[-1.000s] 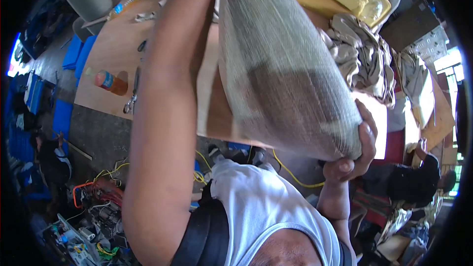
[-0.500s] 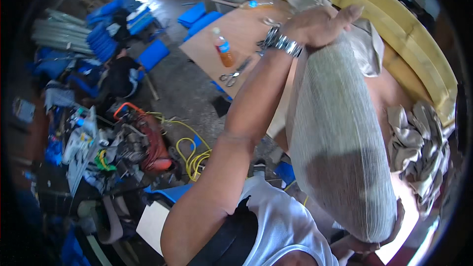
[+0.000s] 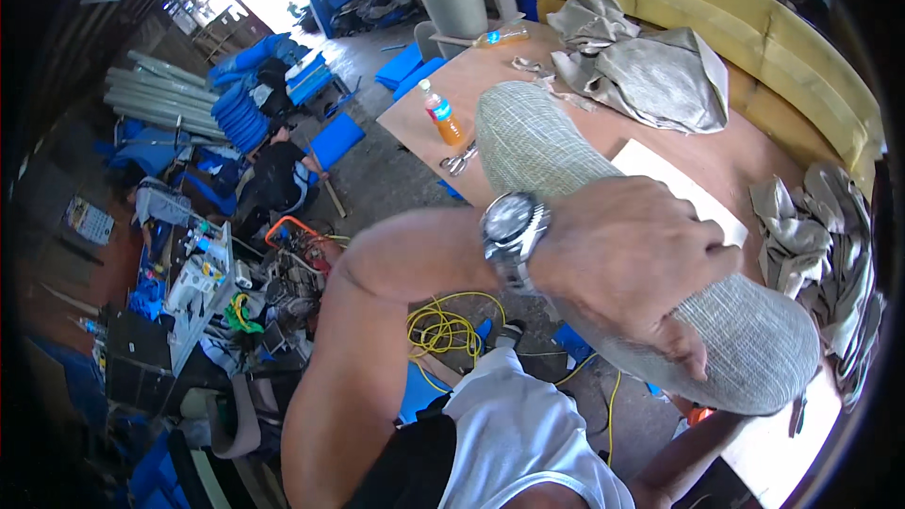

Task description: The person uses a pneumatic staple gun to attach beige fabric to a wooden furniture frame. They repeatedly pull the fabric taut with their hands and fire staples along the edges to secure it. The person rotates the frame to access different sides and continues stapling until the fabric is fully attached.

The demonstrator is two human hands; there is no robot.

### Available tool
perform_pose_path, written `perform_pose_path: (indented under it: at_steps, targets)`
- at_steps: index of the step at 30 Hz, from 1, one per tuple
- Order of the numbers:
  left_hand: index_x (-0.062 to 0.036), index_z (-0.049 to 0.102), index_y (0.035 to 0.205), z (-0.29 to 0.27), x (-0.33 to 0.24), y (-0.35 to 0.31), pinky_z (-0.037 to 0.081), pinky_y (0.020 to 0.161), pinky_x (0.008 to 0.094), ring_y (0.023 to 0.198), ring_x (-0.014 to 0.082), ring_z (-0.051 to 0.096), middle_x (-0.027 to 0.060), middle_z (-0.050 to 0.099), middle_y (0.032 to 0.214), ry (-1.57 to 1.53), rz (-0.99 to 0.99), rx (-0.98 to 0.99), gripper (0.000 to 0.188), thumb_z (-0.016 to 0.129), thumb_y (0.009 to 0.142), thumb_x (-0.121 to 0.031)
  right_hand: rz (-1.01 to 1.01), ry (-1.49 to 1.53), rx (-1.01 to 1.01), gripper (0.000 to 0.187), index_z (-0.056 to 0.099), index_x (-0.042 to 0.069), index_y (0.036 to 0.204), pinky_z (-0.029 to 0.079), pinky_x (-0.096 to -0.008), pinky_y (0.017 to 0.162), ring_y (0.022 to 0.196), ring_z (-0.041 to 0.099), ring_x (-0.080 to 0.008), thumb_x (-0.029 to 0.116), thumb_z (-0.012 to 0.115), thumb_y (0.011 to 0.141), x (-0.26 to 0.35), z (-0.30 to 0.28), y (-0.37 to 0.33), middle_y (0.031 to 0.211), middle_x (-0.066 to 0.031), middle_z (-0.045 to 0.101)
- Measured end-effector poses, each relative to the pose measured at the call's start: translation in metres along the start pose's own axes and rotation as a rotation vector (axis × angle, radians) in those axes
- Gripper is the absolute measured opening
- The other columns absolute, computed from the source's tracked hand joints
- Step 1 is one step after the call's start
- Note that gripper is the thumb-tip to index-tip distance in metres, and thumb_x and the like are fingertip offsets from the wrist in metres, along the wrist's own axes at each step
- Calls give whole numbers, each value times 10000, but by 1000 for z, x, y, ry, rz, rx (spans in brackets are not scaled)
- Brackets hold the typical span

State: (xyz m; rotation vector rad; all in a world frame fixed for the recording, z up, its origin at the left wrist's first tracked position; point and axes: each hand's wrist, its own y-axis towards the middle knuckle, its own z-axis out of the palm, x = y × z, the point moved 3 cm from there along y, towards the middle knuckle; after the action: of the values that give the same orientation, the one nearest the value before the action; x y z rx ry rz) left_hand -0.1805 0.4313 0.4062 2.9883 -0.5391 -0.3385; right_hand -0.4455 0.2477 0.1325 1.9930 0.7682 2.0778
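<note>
A long, rounded cushion (image 3: 754, 335) in grey-green woven fabric lies slantwise in front of me, above the worktable's near side. My left hand (image 3: 636, 259), with a metal watch on its wrist, reaches across the cushion and grips it, fingers curled over the fabric. Under the cushion's near right end is my right hand (image 3: 731, 427); its fingers are hidden beneath the fabric. Past the cushion's far end, scissors (image 3: 459, 160) and a bottle of orange liquid (image 3: 441, 113) are on the table (image 3: 415, 118).
Loose grey fabric (image 3: 660, 75) lies at the table's back, with more crumpled fabric (image 3: 820, 236) at the right. A curved yellow foam piece (image 3: 716, 14) borders the far side. Yellow hose (image 3: 443, 330) coils on the floor. Left are a sewing machine (image 3: 195, 278) and a crouching person (image 3: 273, 174).
The cushion has tipped from steeply raised to lying slantwise. My left hand has moved from its far end toward me and onto its top. My right hand is now more hidden.
</note>
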Motion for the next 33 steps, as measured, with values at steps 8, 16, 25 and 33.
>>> perform_pose_path:
  at_steps: [8,16,25,33]
  targets:
    - [27,433,1481,-11,18,31,491,1002,504,1235,439,560,278,473,1478,49,646,120,712,566,989,-470,112,100,-463,646,581,-3,1378,437,-414,1074,1277,576,-260,540,492,1041,-36,-3,-68,1367,-166,622]
    - [-60,382,1579,-9,4,65,330,1220,516,1507,408,338,241,310,1639,294,1006,276,637,443,1020,-360,1071,164,-1096,745,606,16,1272,471,-418,951,1119,577,-230,681,377,1027,-213,106,-287,1197,-138,624]
    - [-70,600,1369,-47,49,6,519,985,376,1137,251,667,167,615,1344,24,578,522,444,613,962,-246,649,1118,-872,441,658,78,1264,540,-475,943,1134,646,-293,396,465,1026,-241,192,-271,1250,-92,687]
    - [-71,615,1340,-27,46,-25,528,963,367,1105,248,669,162,632,1308,14,617,199,415,618,951,-217,743,1012,-906,442,651,77,1296,488,-490,1067,1213,615,-301,380,594,979,-289,170,-285,1314,-118,671]
